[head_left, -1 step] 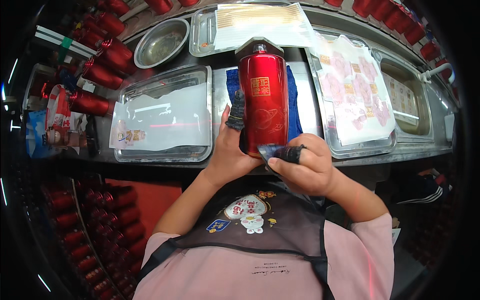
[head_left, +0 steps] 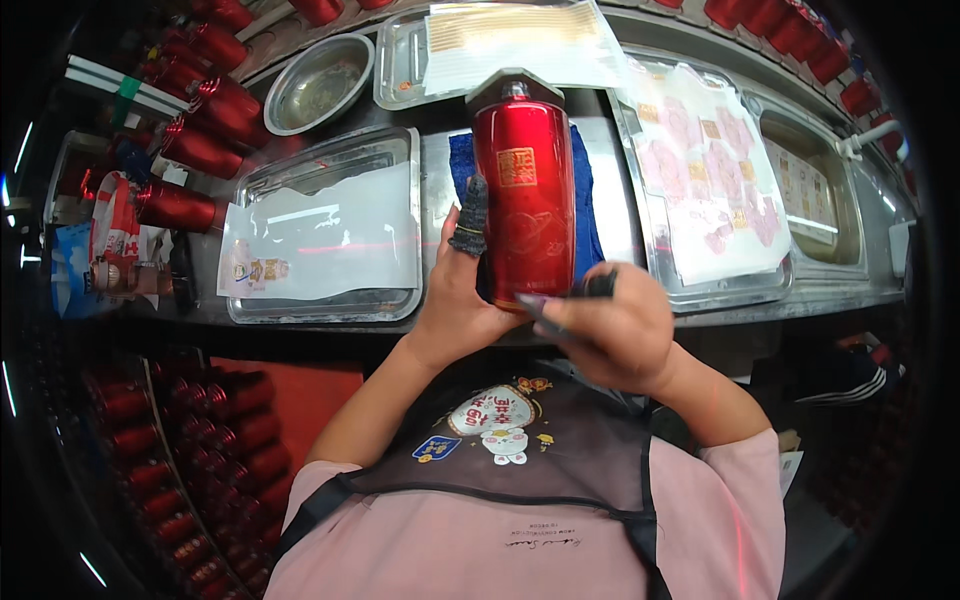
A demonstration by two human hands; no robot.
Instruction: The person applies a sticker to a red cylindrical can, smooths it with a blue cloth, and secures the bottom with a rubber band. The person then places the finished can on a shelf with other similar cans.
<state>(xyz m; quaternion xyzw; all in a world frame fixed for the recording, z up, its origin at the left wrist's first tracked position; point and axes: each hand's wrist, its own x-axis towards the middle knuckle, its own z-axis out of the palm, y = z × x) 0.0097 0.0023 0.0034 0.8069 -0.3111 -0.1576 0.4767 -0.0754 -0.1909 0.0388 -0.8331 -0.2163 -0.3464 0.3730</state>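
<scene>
A glossy red metal bottle (head_left: 525, 190) with a small gold square label lies lengthwise over a blue cloth (head_left: 587, 205) on the steel counter. My left hand (head_left: 450, 295) grips the bottle's near left side, its thumb in a dark fabric finger cover (head_left: 470, 222) pressed along the bottle. My right hand (head_left: 615, 330) is closed on a small dark flat tool (head_left: 590, 288), held against the bottle's near end. The bottle's cap end points away from me.
A steel tray with a white sheet (head_left: 320, 235) lies to the left, and a tray of pink decal sheets (head_left: 705, 175) to the right. A steel bowl (head_left: 318, 82) and another tray (head_left: 400, 60) sit behind. Several red bottles (head_left: 200, 140) lie at the far left and more stand below the counter (head_left: 170, 450).
</scene>
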